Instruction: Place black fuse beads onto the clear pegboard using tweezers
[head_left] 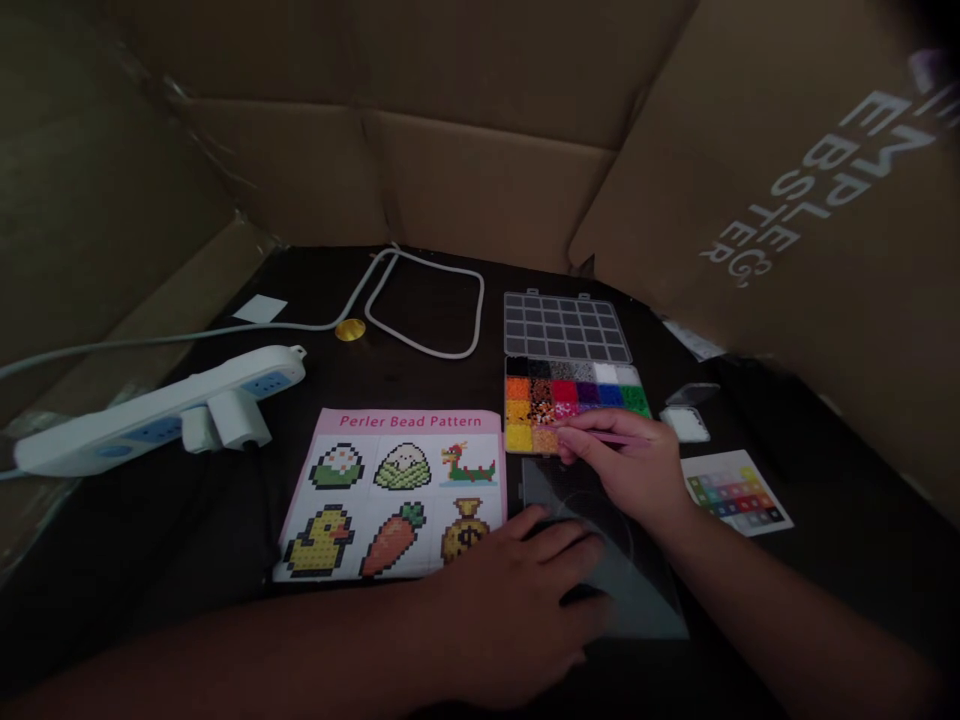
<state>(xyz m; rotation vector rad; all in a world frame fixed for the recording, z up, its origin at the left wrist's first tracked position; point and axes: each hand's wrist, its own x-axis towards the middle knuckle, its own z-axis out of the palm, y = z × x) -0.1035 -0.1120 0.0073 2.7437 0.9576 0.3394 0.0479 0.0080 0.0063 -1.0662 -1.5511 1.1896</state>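
My right hand (634, 465) pinches a thin pink tweezers-like tool (609, 437) whose tip reaches into the lower left cells of an open bead box (574, 400) filled with sorted coloured beads. My left hand (525, 600) lies flat with fingers spread on a clear pegboard (637, 590) on the dark table. Just left of both hands lies a "Perler Bead Pattern" sheet (397, 490) with pixel pictures of a duck, a carrot, a money bag and others.
The box's clear lid (564, 325) lies open behind the beads. A white power strip (157, 410) with a plug sits at left, its cable (427, 300) looping across the back. A colour chart card (739, 495) lies at right. Cardboard walls (487, 180) surround the table.
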